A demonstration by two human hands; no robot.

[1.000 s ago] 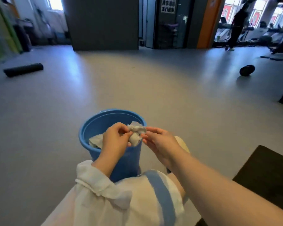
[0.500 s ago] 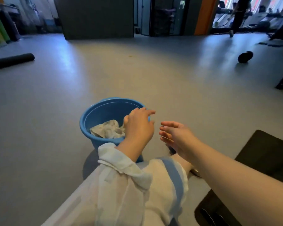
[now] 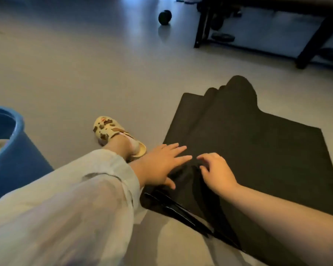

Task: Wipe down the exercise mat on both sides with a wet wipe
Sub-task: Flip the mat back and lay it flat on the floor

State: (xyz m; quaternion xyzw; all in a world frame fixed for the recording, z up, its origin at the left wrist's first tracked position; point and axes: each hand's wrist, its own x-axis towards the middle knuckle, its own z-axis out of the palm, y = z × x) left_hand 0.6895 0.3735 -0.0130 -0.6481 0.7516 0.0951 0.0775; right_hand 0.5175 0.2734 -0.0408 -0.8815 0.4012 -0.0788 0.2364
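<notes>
Both hands, left hand (image 3: 162, 166) spread flat and right hand (image 3: 217, 172) loosely curled (nothing held), rest on black mat (image 3: 258, 150); blue bucket (image 3: 12, 150) far left holds something pale.

The mat (image 3: 248, 150) on the right is plain black. At the left edge stands a blue bucket (image 3: 12, 160). The sandal (image 3: 112, 133) is cream with brown decorations. The sleeve (image 3: 75, 198) is sheer white. The floor (image 3: 85, 64) is pale grey, and the far ball (image 3: 164, 17) black.
</notes>
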